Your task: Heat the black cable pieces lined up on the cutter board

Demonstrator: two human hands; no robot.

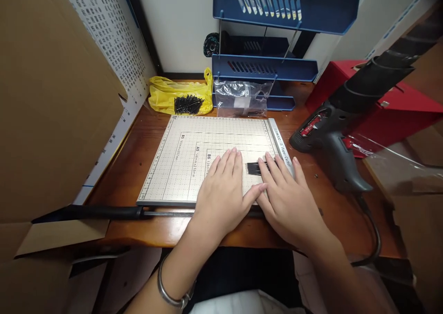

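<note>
A paper cutter (173, 166) with a gridded cream board lies flat on the wooden table. My left hand (223, 185) rests palm down on the board, fingers stretched out. To its right, my right hand (287, 194) also lies flat, its fingers over part of a row of thin black sticks or wires (254, 168). Their exact kind is too small to tell, and their right ends are under my fingers. My left thumb touches or nearly touches my right hand. Along the near edge runs the cutter's blade arm, its black handle (107, 212) at the left.
Behind the board sit a yellow plastic bag (162, 92) with a pile of small black pieces (188, 104), a clear bag (242, 97) and a blue tiered rack (263, 67). A heat gun (339, 134) and red box (391, 102) stand right. Cardboard (51, 97) flanks the left.
</note>
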